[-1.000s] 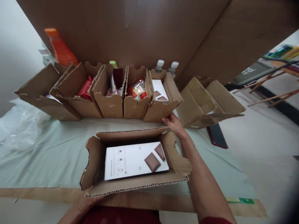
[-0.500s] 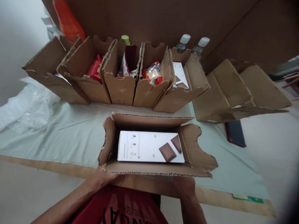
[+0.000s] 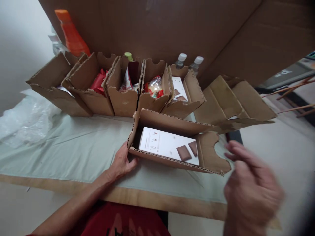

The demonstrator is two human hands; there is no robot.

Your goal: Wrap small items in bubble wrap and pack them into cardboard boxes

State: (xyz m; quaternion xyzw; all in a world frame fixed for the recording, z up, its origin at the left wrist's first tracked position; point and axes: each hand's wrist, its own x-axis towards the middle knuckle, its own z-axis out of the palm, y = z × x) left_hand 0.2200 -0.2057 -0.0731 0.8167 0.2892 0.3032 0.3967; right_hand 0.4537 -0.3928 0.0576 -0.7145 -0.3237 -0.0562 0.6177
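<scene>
An open cardboard box [image 3: 169, 165] stands at a slant on the cloth-covered table in front of me. Inside it lies a white carton [image 3: 169, 144] printted with brown chocolate squares. My left hand [image 3: 123, 162] grips the box's near left corner, thumb along the front and the other fingers partly hidden at its left end. Just off the right end is my right hand [image 3: 253, 183], blurred by motion, with loosely bent fingers apart and nothing seen in them.
Behind stands a row of cardboard bins [image 3: 124, 101] holding packets and a carton. Another cardboard box [image 3: 233, 105] is at right, partly over a dark flat object [image 3: 235, 137]. Bottles, including an orange one [image 3: 73, 36], stand behind. Clear plastic wrap [image 3: 29, 118] lies left.
The box with the white carton has moved away from me and right, its right end turned nearer. My right hand has let go of its front and come up at right; my left has shifted with it.
</scene>
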